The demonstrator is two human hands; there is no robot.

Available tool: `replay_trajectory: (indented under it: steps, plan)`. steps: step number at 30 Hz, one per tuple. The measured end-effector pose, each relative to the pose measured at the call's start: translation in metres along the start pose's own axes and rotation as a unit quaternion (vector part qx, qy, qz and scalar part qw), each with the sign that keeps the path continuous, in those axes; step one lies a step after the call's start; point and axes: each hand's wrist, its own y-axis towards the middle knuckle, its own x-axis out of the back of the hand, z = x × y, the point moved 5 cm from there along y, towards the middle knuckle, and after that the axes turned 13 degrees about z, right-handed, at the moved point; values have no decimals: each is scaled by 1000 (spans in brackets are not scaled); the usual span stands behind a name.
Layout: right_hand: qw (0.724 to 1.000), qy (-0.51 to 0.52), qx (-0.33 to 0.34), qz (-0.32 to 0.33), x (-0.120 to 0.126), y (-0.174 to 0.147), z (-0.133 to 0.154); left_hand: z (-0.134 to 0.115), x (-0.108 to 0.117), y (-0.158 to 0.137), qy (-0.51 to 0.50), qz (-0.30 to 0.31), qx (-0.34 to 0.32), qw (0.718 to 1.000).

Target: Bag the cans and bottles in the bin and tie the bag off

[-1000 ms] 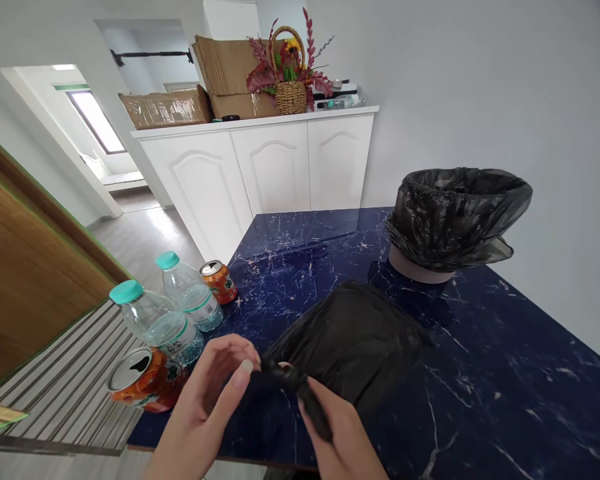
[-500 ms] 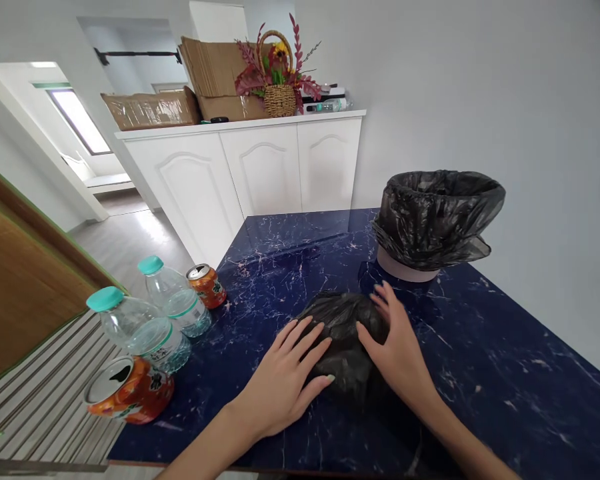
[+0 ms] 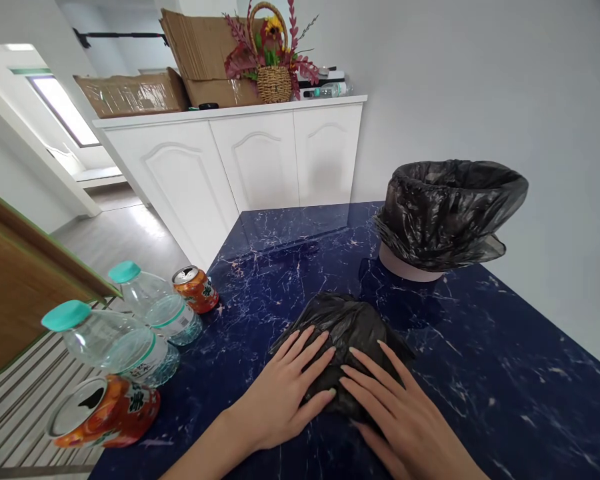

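Note:
A crumpled black plastic bag [image 3: 353, 320] lies bunched up on the dark blue marbled table [image 3: 260, 273]. My left hand [image 3: 290, 393] rests on the bag's left side, fingers stretched out and slightly spread. Over its right and near part lies my right hand [image 3: 395, 407], flat, with the fingers extended and apart. The fingertips of both hands press on the plastic, a small gap between them. Whatever the bag may contain is hidden.
A bin lined with a black bag [image 3: 450, 207] stands at the table's back right. Along the left edge are two orange cans [image 3: 196, 290] and two clear bottles [image 3: 153, 300] with teal caps. Behind is a white cabinet [image 3: 260, 157] bearing cardboard boxes and a flower basket [image 3: 274, 83].
My right hand has come down from the bag's right side and now lies flat over its near part. The left hand stays on the bag. The view has shifted slightly.

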Motion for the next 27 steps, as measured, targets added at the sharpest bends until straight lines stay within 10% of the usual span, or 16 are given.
replay_trajectory:
  steps: [4,9,15,23,27]
  plan:
    - [989,125,-77,-14,-1,-13,-13,10,14,-8,-49,12,-28,998]
    - [900,359,-244,44,-2,-43,-33,10,31,-19,-180,-17,-41,983]
    - [897,232,-363,-100,12,-59,-43,11,26,-7,-274,-40,117,954]
    - [983,4,-158,-92,19,0,-2,-2,33,11,-25,-200,57,978]
    - [985,-16,-161,-59,-3,3,-8,-20,26,14,98,-113,-64,987]
